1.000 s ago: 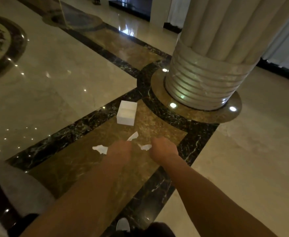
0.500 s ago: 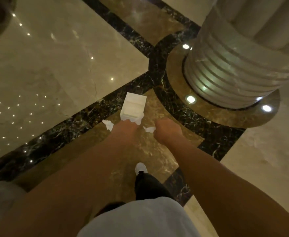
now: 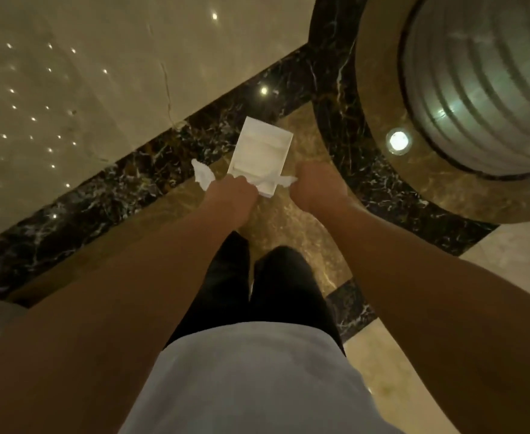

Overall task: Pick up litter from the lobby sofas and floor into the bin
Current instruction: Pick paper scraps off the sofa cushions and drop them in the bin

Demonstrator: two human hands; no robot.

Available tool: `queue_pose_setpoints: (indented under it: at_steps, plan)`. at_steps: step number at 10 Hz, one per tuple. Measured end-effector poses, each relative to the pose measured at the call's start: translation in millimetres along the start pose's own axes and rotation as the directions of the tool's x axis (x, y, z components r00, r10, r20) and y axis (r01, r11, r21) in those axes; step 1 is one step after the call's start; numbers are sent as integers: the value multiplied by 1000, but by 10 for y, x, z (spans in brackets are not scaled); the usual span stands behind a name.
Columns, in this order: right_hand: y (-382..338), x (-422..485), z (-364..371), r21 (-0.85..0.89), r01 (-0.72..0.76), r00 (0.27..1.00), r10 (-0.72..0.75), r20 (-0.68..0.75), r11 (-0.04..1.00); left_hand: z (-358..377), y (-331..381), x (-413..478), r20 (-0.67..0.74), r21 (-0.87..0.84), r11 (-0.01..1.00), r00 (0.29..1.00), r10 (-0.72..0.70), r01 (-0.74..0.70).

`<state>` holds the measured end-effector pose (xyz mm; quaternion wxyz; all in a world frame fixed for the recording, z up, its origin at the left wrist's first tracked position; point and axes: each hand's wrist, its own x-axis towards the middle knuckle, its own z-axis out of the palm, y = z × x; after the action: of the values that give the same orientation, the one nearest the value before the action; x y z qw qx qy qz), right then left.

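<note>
A small white open box (image 3: 262, 151) sits on the brown marble floor just beyond my hands. My left hand (image 3: 231, 195) is curled, knuckles up, at the box's near corner, with a white paper scrap (image 3: 259, 182) sticking out of its fingertips. My right hand (image 3: 317, 186) is closed at the box's near right side, pinching a torn white scrap (image 3: 285, 180) that points left toward the other hand. A third crumpled scrap (image 3: 201, 175) lies on the floor, touching the left side of my left hand. My fingers are hidden beneath both hands.
A wide ribbed column (image 3: 483, 86) on a round brown base (image 3: 382, 189) with a floor light (image 3: 398, 141) stands close on the right. My dark-trousered legs (image 3: 257, 283) are directly below the hands. A black marble band (image 3: 126, 189) runs diagonally to the left.
I have bent lower and the view has tipped straight down. Both hands went down to the scraps by the box and closed on them; the box looks nearer.
</note>
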<state>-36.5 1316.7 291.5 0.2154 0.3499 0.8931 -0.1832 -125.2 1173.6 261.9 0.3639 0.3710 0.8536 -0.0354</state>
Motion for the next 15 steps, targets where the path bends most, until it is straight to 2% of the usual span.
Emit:
queue_pose_setpoints:
  at_steps: [1, 2, 3, 5, 6, 7, 8, 9, 10, 11, 12, 13, 15]
  plan:
    - [54, 755, 259, 81, -20, 997, 14, 80, 997, -81, -152, 690, 27, -130, 991, 1000, -4, 7]
    - [129, 1437, 556, 142, -67, 994, 53, 100, 988, 166, -279, 1456, 64, -195, 975, 994, -93, 104]
    - [245, 2279, 997, 78, -51, 999, 49, 18, 996, 523, -348, 2368, 108, -166, 978, 988, -109, 126]
    - [591, 3721, 2228, -72, 211, 973, -203, 111, 975, 1426, -440, 3968, 70, -58, 994, 993, -94, 98]
    - [819, 4444, 2714, -137, 283, 955, -266, 130, 949, 1774, -480, 4692, 104, -22, 995, 990, -91, 93]
    - [1023, 4831, 3053, -146, 327, 930, -291, 224, 933, 1986, -574, 5132, 163, -97, 981, 975, -152, 169]
    - [1178, 4986, 3090, -135, 328, 930, -295, 218, 935, 1975, -638, 5307, 135, -171, 965, 975, -175, 196]
    - [1245, 4869, 2918, -167, 331, 925, -284, 254, 929, 1784, -582, 5148, 107, -183, 962, 976, -187, 205]
    - [1165, 4592, 2450, -186, 388, 907, -338, 252, 903, 1400, -457, 4736, 89, -124, 977, 982, -165, 175]
    - [941, 4087, 1688, -196, 429, 894, -383, 232, 882, 823, -282, 4116, 93, -129, 978, 984, -151, 162]
    - [735, 3360, 935, -191, 504, 861, -470, 195, 843, 291, -75, 3387, -2, -194, 962, 981, -196, 192]
    - [598, 2665, 340, -264, 542, 840, -519, 157, 798, -83, 184, 2640, -83, -196, 954, 966, -247, 227]
    - [366, 1364, -382, -373, 592, 793, -598, 115, 714, -298, 449, 982, -157, -298, 911, 926, -343, 287]
